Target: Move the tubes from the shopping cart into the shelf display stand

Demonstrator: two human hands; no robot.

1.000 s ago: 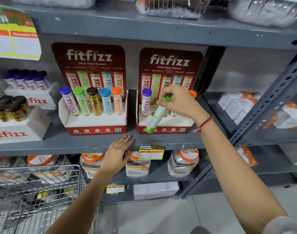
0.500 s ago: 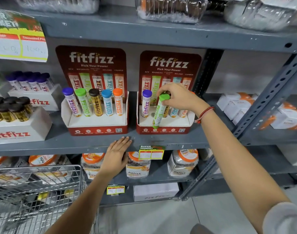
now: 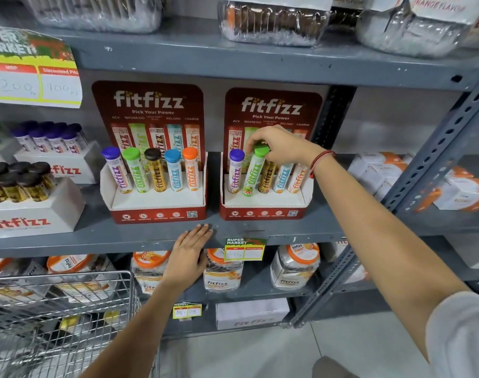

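Right hand (image 3: 280,144) grips the cap of the green tube (image 3: 253,174); left hand (image 3: 189,255) lies flat and empty on the shelf (image 3: 342,227) edge.

Tilted across the stand (image 3: 265,211) front a second ago, the tube now stands nearly upright, its foot at the second slot between purple tube (image 3: 235,171) and brown tube (image 3: 268,177). Seating looks incomplete, so release should wait. Cart (image 3: 61,309) contents are unclear.

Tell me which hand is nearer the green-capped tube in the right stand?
Right. The right hand grips the green-capped tube by its cap; the left hand rests below, on the shelf edge.
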